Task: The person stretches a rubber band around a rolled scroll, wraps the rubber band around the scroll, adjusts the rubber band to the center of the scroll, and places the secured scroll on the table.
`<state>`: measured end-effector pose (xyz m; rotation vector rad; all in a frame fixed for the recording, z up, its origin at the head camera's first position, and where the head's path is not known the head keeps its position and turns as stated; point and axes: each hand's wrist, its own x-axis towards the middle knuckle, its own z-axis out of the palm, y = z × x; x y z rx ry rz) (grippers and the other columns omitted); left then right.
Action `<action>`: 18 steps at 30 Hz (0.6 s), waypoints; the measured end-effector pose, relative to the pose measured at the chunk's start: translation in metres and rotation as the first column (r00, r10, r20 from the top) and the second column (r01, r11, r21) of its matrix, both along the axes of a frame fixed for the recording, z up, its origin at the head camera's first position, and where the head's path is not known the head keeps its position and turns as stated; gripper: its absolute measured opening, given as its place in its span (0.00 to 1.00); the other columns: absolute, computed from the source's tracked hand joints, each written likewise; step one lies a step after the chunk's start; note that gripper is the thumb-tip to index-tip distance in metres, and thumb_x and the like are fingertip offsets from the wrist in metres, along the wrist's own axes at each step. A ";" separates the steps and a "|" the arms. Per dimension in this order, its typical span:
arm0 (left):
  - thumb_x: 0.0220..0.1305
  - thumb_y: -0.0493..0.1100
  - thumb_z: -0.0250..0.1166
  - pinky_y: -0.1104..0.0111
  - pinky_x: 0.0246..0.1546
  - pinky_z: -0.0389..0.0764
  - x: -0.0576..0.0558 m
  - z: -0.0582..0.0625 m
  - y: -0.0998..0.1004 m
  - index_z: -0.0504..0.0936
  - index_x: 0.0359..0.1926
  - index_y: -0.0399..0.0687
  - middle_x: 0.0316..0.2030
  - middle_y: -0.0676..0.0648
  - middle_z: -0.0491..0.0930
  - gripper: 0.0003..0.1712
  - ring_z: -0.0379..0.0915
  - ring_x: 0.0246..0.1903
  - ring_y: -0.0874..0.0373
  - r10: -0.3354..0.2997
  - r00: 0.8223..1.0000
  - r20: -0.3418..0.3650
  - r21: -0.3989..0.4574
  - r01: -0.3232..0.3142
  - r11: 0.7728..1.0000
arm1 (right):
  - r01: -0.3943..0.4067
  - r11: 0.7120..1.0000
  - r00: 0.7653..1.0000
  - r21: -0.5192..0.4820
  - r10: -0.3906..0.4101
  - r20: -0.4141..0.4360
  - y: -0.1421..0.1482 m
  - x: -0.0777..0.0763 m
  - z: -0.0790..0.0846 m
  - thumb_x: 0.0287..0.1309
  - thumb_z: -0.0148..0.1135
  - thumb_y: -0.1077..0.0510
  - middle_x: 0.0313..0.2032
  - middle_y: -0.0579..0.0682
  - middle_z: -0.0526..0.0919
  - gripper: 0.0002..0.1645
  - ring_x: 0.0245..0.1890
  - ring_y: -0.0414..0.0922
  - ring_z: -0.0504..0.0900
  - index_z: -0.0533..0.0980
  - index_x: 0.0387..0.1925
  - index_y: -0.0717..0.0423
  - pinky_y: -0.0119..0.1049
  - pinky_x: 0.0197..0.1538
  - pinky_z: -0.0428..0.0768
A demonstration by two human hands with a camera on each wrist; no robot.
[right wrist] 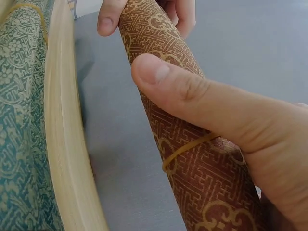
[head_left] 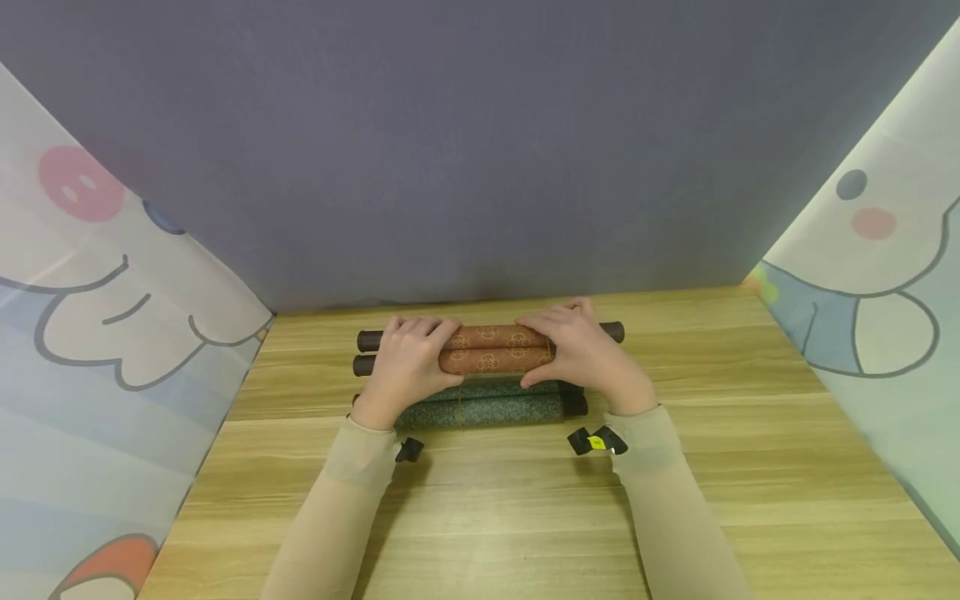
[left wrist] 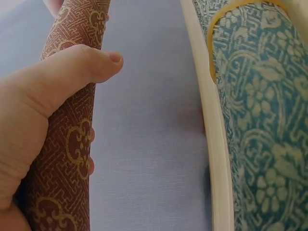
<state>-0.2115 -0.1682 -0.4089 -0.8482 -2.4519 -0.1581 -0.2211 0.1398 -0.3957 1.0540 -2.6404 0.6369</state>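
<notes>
Two reddish-brown rolled scrolls (head_left: 495, 360) with gold patterns and dark end knobs lie side by side between my hands. Around their left part my left hand (head_left: 408, 354) curls its fingers, the thumb on the near side. My right hand (head_left: 585, 350) grips the right part the same way. A yellow rubber band (right wrist: 190, 150) circles the brown roll by the right thumb in the right wrist view. Both wrist views show grey backdrop between the brown roll and the table, so it appears raised. Just nearer, two green patterned scrolls (head_left: 502, 410) lie on the table, partly hidden by the left hand.
The wooden table (head_left: 480, 517) extends towards me and to both sides. Behind it stands a grey panel (head_left: 480, 150). Printed cartoon sheets (head_left: 82, 275) line the left and right sides. Another rubber band (left wrist: 212, 48) is around the green roll.
</notes>
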 end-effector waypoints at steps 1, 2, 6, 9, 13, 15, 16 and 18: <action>0.35 0.59 0.95 0.46 0.45 0.80 0.000 0.000 0.000 0.86 0.62 0.49 0.48 0.42 0.90 0.51 0.88 0.44 0.40 0.001 1.000 0.001 0.000 -0.001 1.000 | 0.004 1.000 1.000 -0.001 -0.004 -0.004 -0.001 0.001 0.000 0.33 0.94 0.38 0.63 0.57 0.87 0.60 0.63 0.57 0.85 0.81 0.69 0.60 0.65 0.67 0.65; 0.34 0.59 0.95 0.46 0.45 0.80 0.000 0.000 0.000 0.86 0.62 0.49 0.48 0.42 0.90 0.51 0.88 0.44 0.40 0.001 1.000 0.000 0.000 -0.001 1.000 | 0.011 1.000 1.000 -0.002 -0.011 -0.004 -0.002 0.001 0.001 0.32 0.94 0.38 0.63 0.57 0.87 0.60 0.63 0.57 0.85 0.82 0.69 0.59 0.65 0.67 0.65; 0.35 0.59 0.95 0.47 0.44 0.79 0.000 -0.001 0.000 0.86 0.62 0.49 0.48 0.42 0.90 0.51 0.88 0.45 0.40 0.000 1.000 0.001 0.000 0.000 1.000 | 0.035 0.999 0.999 0.004 -0.035 0.003 -0.003 0.003 0.003 0.32 0.94 0.38 0.63 0.55 0.88 0.60 0.63 0.56 0.84 0.82 0.69 0.58 0.64 0.68 0.65; 0.36 0.59 0.94 0.47 0.44 0.79 0.000 -0.002 0.000 0.86 0.63 0.49 0.49 0.42 0.90 0.51 0.88 0.46 0.40 0.002 1.000 0.005 -0.003 -0.002 1.000 | 0.044 0.999 0.999 0.007 -0.044 0.005 -0.003 0.003 0.003 0.33 0.94 0.38 0.63 0.54 0.88 0.60 0.63 0.56 0.84 0.82 0.69 0.57 0.63 0.68 0.65; 0.37 0.59 0.94 0.47 0.44 0.79 -0.001 -0.003 0.000 0.86 0.63 0.50 0.49 0.42 0.90 0.50 0.88 0.46 0.40 0.004 1.000 0.016 -0.002 -0.004 1.000 | 0.042 0.999 0.999 0.006 -0.042 0.019 -0.003 0.003 0.003 0.33 0.94 0.38 0.64 0.54 0.87 0.60 0.64 0.56 0.84 0.81 0.70 0.56 0.62 0.68 0.65; 0.36 0.59 0.94 0.47 0.45 0.79 -0.001 -0.003 0.000 0.85 0.63 0.50 0.50 0.43 0.90 0.50 0.88 0.47 0.40 0.007 1.000 0.024 -0.002 -0.007 1.000 | 0.040 0.999 0.999 0.006 -0.040 0.029 -0.002 0.004 0.003 0.34 0.94 0.39 0.64 0.54 0.87 0.60 0.64 0.56 0.83 0.81 0.70 0.55 0.62 0.69 0.65; 0.36 0.59 0.94 0.47 0.46 0.79 -0.001 -0.003 -0.001 0.85 0.63 0.50 0.50 0.43 0.90 0.51 0.88 0.47 0.41 0.010 1.000 0.029 -0.002 -0.010 1.000 | 0.040 0.999 0.999 0.006 -0.040 0.036 -0.001 0.004 0.003 0.34 0.95 0.39 0.65 0.54 0.86 0.60 0.64 0.56 0.83 0.81 0.71 0.54 0.62 0.69 0.65; 0.36 0.59 0.94 0.46 0.47 0.79 -0.001 -0.003 -0.002 0.85 0.63 0.51 0.50 0.43 0.90 0.51 0.88 0.47 0.41 0.017 0.999 0.040 0.000 -0.017 1.000 | 0.047 0.999 0.998 0.009 -0.047 0.046 0.002 0.004 0.003 0.35 0.94 0.39 0.65 0.54 0.86 0.59 0.65 0.56 0.83 0.81 0.71 0.53 0.62 0.71 0.64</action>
